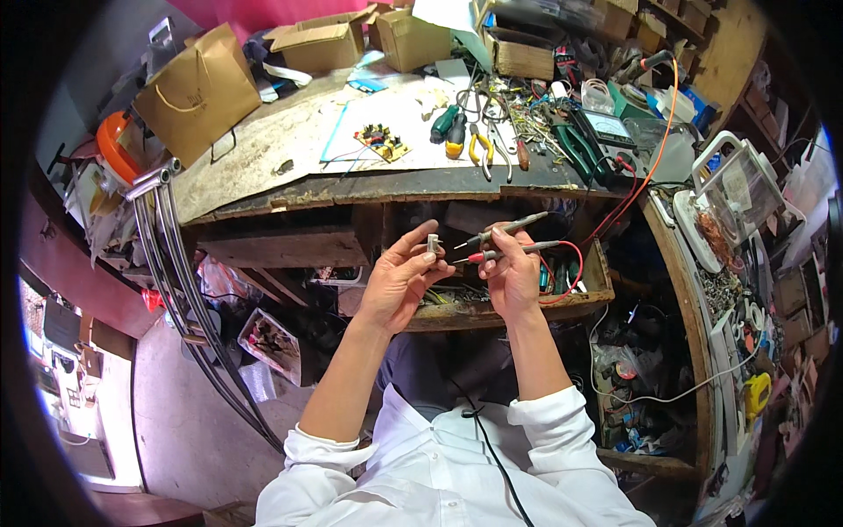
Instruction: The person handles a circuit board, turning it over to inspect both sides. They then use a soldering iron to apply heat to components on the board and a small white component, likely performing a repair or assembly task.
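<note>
I see left hand pinching a small part, right hand gripping two probes, tips near it, over the open drawer, some gap to the bench edge.

The left fingers partly hide the small pale component.

On the cluttered workbench, a brown paper bag at the left, open cardboard boxes along the back, and a small circuit board on white paper near the middle. Just right of that board, a yellow-and-black screwdriver, yellow-handled pliers and, farther along, a green-handled tool. Below, a pulled-out wooden drawer; to the left, long shiny metal tubes; to the right, a white-framed clear panel.
</note>
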`<state>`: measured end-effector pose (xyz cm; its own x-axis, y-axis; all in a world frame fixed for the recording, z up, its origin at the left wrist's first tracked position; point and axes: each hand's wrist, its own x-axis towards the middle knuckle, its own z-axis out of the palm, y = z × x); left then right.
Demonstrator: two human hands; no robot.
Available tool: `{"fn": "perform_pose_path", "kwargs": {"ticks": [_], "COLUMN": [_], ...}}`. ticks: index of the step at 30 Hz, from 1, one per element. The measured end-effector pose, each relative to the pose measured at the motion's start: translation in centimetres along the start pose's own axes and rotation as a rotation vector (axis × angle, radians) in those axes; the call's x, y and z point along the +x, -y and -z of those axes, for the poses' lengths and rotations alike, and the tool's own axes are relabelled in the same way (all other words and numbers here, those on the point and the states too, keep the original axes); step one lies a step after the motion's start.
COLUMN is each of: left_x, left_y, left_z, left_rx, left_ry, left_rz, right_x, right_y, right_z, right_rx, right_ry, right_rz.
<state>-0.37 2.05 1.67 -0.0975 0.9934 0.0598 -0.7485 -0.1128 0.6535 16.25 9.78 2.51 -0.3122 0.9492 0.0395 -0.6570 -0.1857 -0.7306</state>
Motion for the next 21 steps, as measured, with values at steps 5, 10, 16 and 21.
{"fn": "perform_pose_path", "kwargs": {"ticks": [5, 10, 16, 21], "left_x": [-0.2, -0.3, -0.3, -0.6], "left_y": [0.2, 0.3, 0.5, 0.7], "left_z": [-0.5, -0.8, -0.7, -1.4], "left_rx": [0.135, 0.186, 0.22, 0.346], "left_ry": [-0.015, 0.0, 0.021, -0.015], "left_rz": [0.026, 0.028, 0.026, -0.021], "right_x": [0.1, 0.0, -0.1, 0.2], "right_y": [-0.3, -0.3, 0.0, -0.6], "right_z": [0.3, 0.3, 0.3, 0.3], "right_rx": [-0.022, -0.01, 0.003, 0.018], "right_ry": [-0.002, -0.004, 0.003, 0.05], "right_rz": [0.006, -0.013, -0.017, -0.016]}}
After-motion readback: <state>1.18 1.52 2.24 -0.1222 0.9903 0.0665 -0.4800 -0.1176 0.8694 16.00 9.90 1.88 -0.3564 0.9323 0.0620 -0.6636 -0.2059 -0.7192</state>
